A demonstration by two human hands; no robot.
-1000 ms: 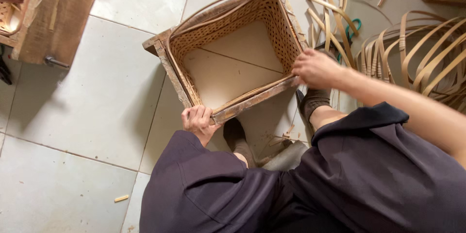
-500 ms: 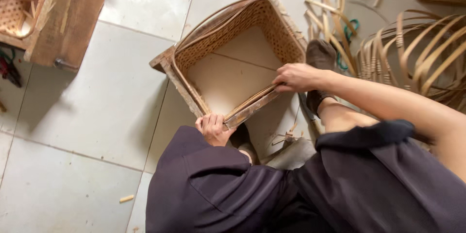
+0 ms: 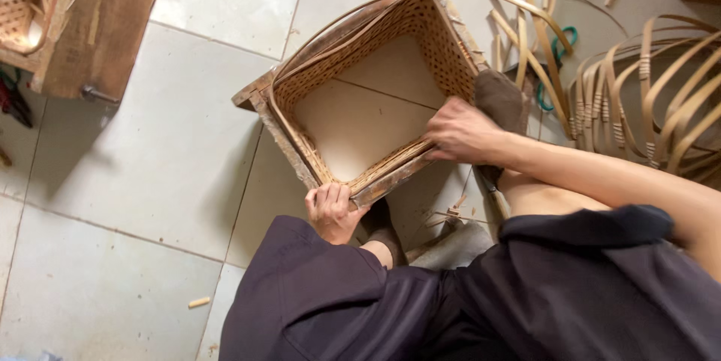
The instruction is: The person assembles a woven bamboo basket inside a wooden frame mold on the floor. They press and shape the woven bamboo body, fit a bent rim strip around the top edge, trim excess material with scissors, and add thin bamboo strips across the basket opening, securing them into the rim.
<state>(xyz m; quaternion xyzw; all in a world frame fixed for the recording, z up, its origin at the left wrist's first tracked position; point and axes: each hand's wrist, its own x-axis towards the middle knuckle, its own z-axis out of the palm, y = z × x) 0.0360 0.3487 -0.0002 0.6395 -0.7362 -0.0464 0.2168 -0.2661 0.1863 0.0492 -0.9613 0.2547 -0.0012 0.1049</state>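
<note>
Your left hand is clenched around the near corner of the square woven basket, which sits in its wooden frame on the tiled floor between your feet. Your right hand grasps the basket's near rim, just beside the pile of bent cane strips.

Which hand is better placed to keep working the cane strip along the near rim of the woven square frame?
Right, probably. The right hand sits on the near rim of the woven square cane frame, fingers at the weave, while the left hand grips the frame's lower corner, seemingly steadying it.
</note>
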